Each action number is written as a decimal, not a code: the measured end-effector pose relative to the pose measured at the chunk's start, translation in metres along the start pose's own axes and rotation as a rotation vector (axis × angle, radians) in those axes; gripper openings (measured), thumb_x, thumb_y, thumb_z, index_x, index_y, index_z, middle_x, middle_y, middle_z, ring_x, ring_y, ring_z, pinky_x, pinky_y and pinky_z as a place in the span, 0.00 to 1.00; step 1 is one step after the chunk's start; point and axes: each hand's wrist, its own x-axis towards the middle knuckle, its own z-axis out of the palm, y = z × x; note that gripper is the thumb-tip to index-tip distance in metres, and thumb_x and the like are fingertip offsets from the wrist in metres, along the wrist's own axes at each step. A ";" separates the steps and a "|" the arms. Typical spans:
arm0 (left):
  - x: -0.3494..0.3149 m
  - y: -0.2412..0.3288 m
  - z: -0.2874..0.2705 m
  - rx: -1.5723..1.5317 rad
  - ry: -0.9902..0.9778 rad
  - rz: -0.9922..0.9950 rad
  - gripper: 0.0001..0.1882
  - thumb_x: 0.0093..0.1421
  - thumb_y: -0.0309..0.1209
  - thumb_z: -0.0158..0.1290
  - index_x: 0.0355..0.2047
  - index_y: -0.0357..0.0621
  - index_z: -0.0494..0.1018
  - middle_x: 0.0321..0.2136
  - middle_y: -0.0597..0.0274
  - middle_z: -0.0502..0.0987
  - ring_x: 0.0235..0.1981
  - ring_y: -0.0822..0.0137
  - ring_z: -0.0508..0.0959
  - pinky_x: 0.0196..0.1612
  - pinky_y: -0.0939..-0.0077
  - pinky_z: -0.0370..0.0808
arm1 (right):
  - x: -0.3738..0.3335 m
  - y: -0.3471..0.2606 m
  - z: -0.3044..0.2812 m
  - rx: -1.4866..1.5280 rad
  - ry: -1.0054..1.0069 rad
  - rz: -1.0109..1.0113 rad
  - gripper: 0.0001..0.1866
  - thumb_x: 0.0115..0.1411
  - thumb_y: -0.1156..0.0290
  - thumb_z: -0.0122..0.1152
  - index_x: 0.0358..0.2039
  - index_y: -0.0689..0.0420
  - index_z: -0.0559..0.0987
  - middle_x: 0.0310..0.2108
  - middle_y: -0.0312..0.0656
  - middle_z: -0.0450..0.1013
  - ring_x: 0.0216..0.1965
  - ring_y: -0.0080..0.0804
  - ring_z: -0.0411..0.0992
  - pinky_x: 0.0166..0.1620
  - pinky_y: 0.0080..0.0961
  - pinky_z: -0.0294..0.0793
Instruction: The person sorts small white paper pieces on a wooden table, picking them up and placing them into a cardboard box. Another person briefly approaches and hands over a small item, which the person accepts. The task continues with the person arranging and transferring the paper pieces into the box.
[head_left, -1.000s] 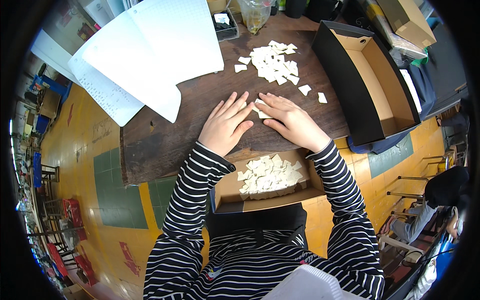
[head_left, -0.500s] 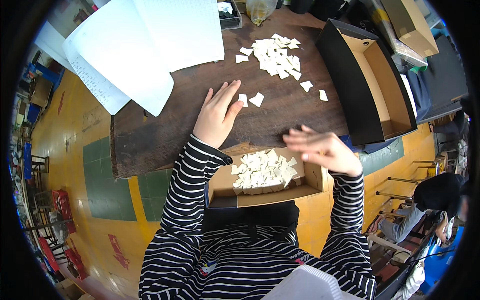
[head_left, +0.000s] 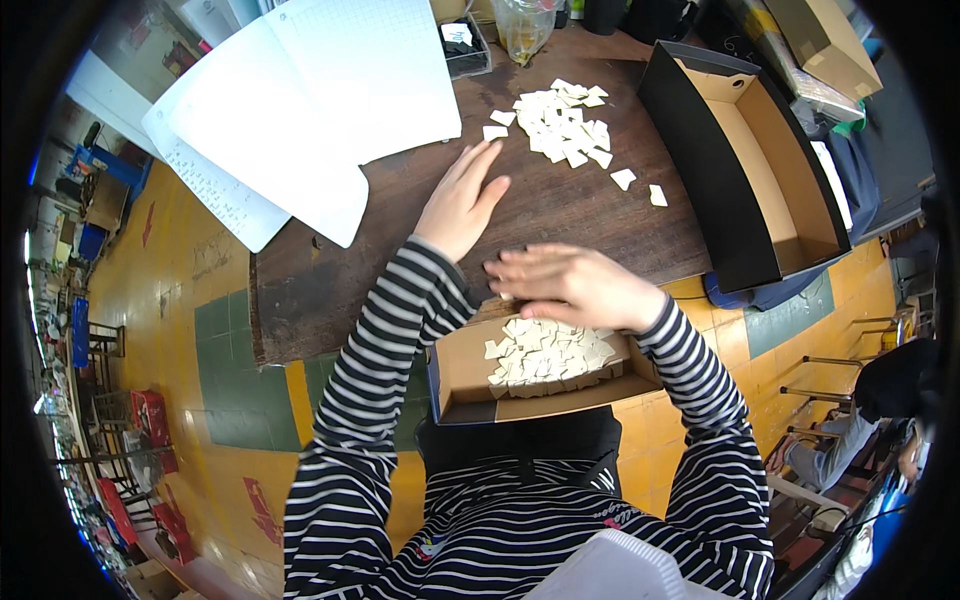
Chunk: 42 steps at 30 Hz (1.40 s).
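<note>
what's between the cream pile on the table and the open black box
Two loose cream pieces lie on the wooden tabletop between the pile and the black box, in the head view.

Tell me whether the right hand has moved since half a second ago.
Yes: against the black box, the right hand has shifted left, away from it and nearer the left hand.

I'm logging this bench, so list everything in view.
Table: one, dark brown, centre
Pieces: many, cream, table and lower box
Lower box: one, tan inside, below table edge
Black box: one, tan-lined, table's right
Papers: several, white, table's left
Bag and tray: one each, clear, far edge
Cardboard box: one, brown, upper right
Worker: one, blue trousers, right edge
Sleeves: two, black-white striped, lower centre
Left hand: one, over table
Right hand: one, above near edge
</note>
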 end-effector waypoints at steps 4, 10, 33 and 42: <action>0.056 -0.013 0.018 0.185 -0.013 0.047 0.28 0.73 0.43 0.42 0.69 0.43 0.59 0.70 0.50 0.57 0.73 0.53 0.53 0.73 0.61 0.52 | -0.040 -0.032 -0.005 0.269 -0.150 0.060 0.18 0.63 0.58 0.63 0.47 0.56 0.84 0.57 0.43 0.76 0.65 0.39 0.67 0.69 0.46 0.61; 0.059 -0.018 0.018 0.385 -0.202 -0.011 0.33 0.74 0.51 0.36 0.70 0.42 0.56 0.72 0.54 0.54 0.73 0.56 0.51 0.74 0.59 0.48 | -0.067 -0.047 -0.014 0.425 0.181 0.265 0.17 0.64 0.64 0.61 0.50 0.58 0.83 0.57 0.48 0.75 0.65 0.48 0.67 0.70 0.52 0.56; -0.157 0.216 -0.134 -1.319 -0.051 -0.076 0.11 0.66 0.38 0.55 0.25 0.58 0.78 0.54 0.73 0.72 0.75 0.59 0.43 0.67 0.33 0.51 | -0.038 -0.045 -0.004 -0.049 -0.032 0.142 0.25 0.62 0.59 0.62 0.59 0.50 0.77 0.66 0.37 0.67 0.69 0.37 0.61 0.71 0.44 0.57; -0.147 0.206 -0.115 -1.331 -0.053 0.171 0.14 0.70 0.43 0.48 0.28 0.63 0.79 0.56 0.72 0.71 0.75 0.53 0.39 0.68 0.35 0.52 | -0.025 -0.001 -0.043 -0.133 0.349 0.373 0.25 0.67 0.66 0.57 0.64 0.56 0.71 0.71 0.52 0.57 0.71 0.50 0.56 0.70 0.39 0.56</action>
